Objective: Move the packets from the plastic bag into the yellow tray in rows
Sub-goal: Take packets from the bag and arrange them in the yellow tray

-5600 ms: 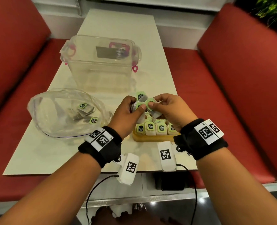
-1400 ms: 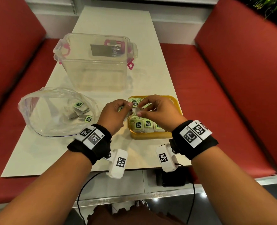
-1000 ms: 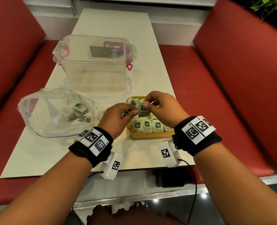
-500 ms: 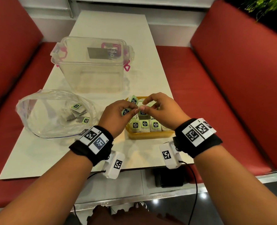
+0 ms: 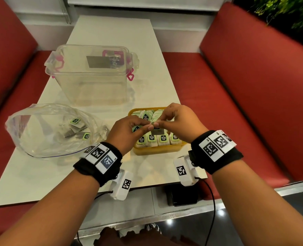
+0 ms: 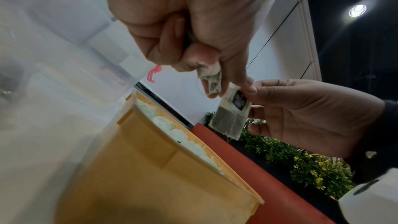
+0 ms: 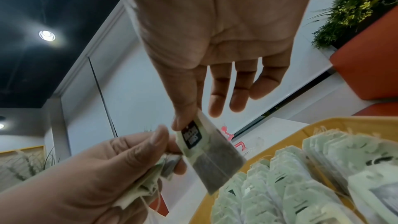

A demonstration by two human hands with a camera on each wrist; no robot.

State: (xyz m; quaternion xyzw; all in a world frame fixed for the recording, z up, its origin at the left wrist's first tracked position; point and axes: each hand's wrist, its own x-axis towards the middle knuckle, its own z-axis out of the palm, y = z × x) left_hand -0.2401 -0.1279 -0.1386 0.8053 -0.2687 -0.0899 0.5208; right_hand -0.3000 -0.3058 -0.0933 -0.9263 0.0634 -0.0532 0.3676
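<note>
The yellow tray [image 5: 156, 150] sits on the table near its front edge, with rows of green-tagged packets [image 5: 155, 139] standing in it. Both hands meet just above it. My right hand [image 5: 158, 121] pinches one packet [image 7: 206, 152] by its top between thumb and forefinger, and the packet [image 6: 230, 117] hangs free over the tray. My left hand [image 5: 144, 126] grips a crumpled bunch of packets [image 6: 212, 77] in its curled fingers, its thumb tip beside the hanging packet's top. To the left, the clear plastic bag [image 5: 31, 139] lies open with several packets [image 5: 76, 126] inside.
A clear plastic box [image 5: 92, 75] with pink latches stands behind the bag and tray. Red bench seats [image 5: 236, 86] flank the white table [image 5: 31, 174]. A dark object [image 5: 182, 196] lies on the floor below the table's front edge.
Both hands have stayed together over the tray. The bunch of packets seen between them earlier now sits in the left fist, and one packet hangs from the right fingers.
</note>
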